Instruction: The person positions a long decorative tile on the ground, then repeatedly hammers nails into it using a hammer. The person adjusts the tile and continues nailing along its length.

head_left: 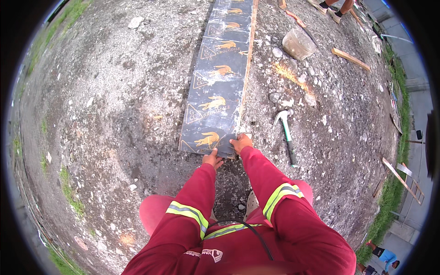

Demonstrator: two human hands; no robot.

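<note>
Here, close in, red sleeves (215, 183) with yellow-and-silver bands run up from the lower edge, bent knees on either side. Left hand (211, 160) at the near edge of the board (213, 94): thumb on the upper face, fingers curled below the edge, closed as far as the board's thickness allows. Right hand (241, 143) at the near right corner, thumb on top, the other fingers down the side and partly hidden; grip likewise closed on the board. Board is long, dark and flat, with a row of gold prints, pale scuffs and a bare wood edge along its right side; it stretches straight ahead, out past the top of view. Cannot tell whether its near end is raised off the ground (137, 87). Hammer (286, 135) lies just right of the board, head away, dark grip toward the wearer. Farther on, an orange patch (288, 73) among stones, then a clear tub (299, 44); a wood strip (350, 59) lies to its right. Beyond, at the top, another person's legs (334, 9).
</note>
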